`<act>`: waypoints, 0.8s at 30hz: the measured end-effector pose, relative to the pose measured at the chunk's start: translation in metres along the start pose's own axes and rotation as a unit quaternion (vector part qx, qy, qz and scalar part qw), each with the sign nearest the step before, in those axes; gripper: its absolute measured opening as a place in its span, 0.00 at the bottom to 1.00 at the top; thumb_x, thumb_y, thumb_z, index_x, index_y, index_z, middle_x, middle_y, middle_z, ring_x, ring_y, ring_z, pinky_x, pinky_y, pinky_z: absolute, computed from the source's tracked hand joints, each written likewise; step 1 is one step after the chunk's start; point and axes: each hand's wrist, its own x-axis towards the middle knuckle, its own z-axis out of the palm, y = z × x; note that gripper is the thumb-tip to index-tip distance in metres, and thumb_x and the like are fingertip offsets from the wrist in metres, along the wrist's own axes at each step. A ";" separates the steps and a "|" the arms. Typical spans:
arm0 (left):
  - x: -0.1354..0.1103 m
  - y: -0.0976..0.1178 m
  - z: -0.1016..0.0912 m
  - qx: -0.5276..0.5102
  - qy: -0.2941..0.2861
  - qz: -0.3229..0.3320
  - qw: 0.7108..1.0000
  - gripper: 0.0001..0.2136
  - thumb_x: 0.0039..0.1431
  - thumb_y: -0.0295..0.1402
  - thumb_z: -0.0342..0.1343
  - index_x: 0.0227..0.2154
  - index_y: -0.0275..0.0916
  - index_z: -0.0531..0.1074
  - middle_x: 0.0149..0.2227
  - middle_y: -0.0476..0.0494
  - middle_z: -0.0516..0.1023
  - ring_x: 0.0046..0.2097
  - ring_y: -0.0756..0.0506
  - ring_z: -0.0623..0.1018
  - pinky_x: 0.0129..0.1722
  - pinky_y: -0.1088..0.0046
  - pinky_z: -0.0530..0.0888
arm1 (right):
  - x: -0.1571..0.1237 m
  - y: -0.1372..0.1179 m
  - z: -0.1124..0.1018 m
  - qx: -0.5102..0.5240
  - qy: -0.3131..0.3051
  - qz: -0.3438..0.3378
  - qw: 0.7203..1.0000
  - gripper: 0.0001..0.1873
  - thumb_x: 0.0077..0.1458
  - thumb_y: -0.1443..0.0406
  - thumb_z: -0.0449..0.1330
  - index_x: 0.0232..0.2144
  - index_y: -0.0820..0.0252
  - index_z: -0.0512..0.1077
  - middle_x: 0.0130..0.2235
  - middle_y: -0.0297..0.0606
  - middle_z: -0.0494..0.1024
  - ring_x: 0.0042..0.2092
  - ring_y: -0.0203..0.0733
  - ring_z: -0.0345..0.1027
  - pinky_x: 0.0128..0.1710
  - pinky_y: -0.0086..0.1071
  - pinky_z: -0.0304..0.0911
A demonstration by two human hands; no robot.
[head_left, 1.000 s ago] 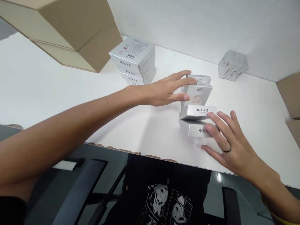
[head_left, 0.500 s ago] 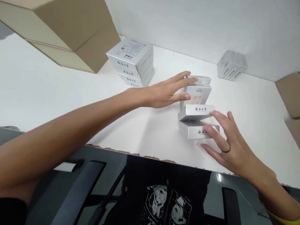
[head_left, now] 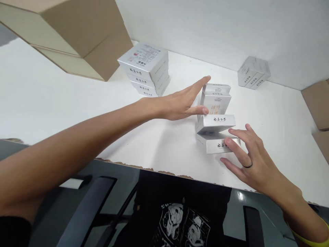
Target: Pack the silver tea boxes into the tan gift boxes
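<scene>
A row of small white cartons runs away from me on the white table. The nearest carton [head_left: 212, 148] stands on edge with dark lettering, and another carton [head_left: 209, 120] leans just behind it, with a gap between them. Farther back, a tilted carton with orange lettering [head_left: 221, 103] rests against at least one more carton [head_left: 223, 88]. My left hand [head_left: 180, 103] lies along the row's left side, fingers stretched and thumb by the orange-lettered carton. At the right, my right hand [head_left: 248, 154], wearing a ring, has its fingers spread, one fingertip at the nearest carton's face.
Large brown cardboard boxes [head_left: 84, 31] stand at the back left. A stack of white cartons [head_left: 146, 65] sits beside them. Several cartons [head_left: 254, 72] stand against the wall, and more brown boxes [head_left: 317, 104] are at the right. The table's front edge [head_left: 159, 173] is chipped.
My left fingers have lifted off the back cartons and drawn together leftward. My right forefinger has pulled slightly back from the second carton. The cartons look almost unmoved.
</scene>
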 end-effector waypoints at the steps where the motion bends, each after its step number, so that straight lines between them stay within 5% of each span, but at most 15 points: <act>1: 0.000 0.000 0.000 -0.001 0.002 -0.003 1.000 0.52 0.62 0.66 0.51 0.76 0.49 0.30 0.80 0.39 0.32 0.78 0.27 0.46 0.76 0.43 0.53 | 0.000 0.000 0.000 -0.002 0.001 0.001 1.000 0.53 0.60 0.71 0.69 0.76 0.64 0.42 0.63 0.62 0.63 0.66 0.62 0.62 0.65 0.69 0.62; 11: -0.003 0.002 -0.002 -0.001 0.007 0.026 1.000 0.49 0.63 0.67 0.49 0.76 0.50 0.34 0.79 0.40 0.39 0.78 0.30 0.50 0.76 0.46 0.55 | -0.001 0.001 -0.001 -0.004 0.005 0.016 1.000 0.52 0.61 0.71 0.69 0.76 0.58 0.43 0.74 0.58 0.47 0.73 0.64 0.51 0.69 0.68 0.58; 17: -0.013 0.018 -0.009 0.062 -0.029 0.046 0.997 0.40 0.67 0.64 0.43 0.75 0.52 0.45 0.79 0.45 0.45 0.78 0.34 0.50 0.76 0.50 0.52 | 0.001 0.005 -0.006 0.016 0.009 0.017 1.000 0.49 0.62 0.73 0.67 0.76 0.56 0.46 0.70 0.57 0.59 0.67 0.60 0.62 0.67 0.72 0.57; 24: -0.012 0.009 -0.003 0.097 -0.051 0.024 0.994 0.44 0.64 0.67 0.45 0.76 0.55 0.41 0.80 0.46 0.38 0.78 0.31 0.46 0.74 0.48 0.53 | -0.003 0.004 -0.006 0.031 0.024 0.014 0.999 0.47 0.60 0.74 0.68 0.74 0.60 0.51 0.69 0.59 0.61 0.68 0.61 0.62 0.65 0.67 0.64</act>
